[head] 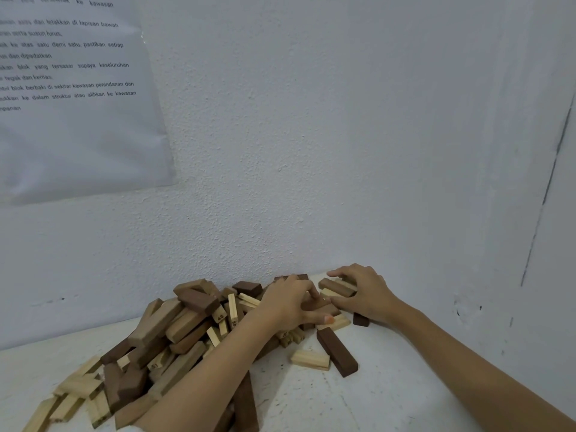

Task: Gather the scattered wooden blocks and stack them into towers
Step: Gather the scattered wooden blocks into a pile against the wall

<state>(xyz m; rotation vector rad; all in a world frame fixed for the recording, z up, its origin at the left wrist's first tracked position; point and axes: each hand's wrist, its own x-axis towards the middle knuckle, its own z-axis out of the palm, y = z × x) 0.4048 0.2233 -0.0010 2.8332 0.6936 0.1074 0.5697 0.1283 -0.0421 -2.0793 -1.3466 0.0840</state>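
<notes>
Wooden blocks (156, 322), pale, tan and dark brown, some numbered, are being gripped by the curled left hand (290, 302) and right hand (363, 291) near the far wall (311, 151), the rest lying heaped leftward and nearer across the white table (389, 394).

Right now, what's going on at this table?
A person is handling wooden blocks with bare hands. The left hand and right hand both curl around a small cluster of blocks at the far corner of the table, by the wall. The big pile lies jumbled to their left. No tower stands yet.
</notes>
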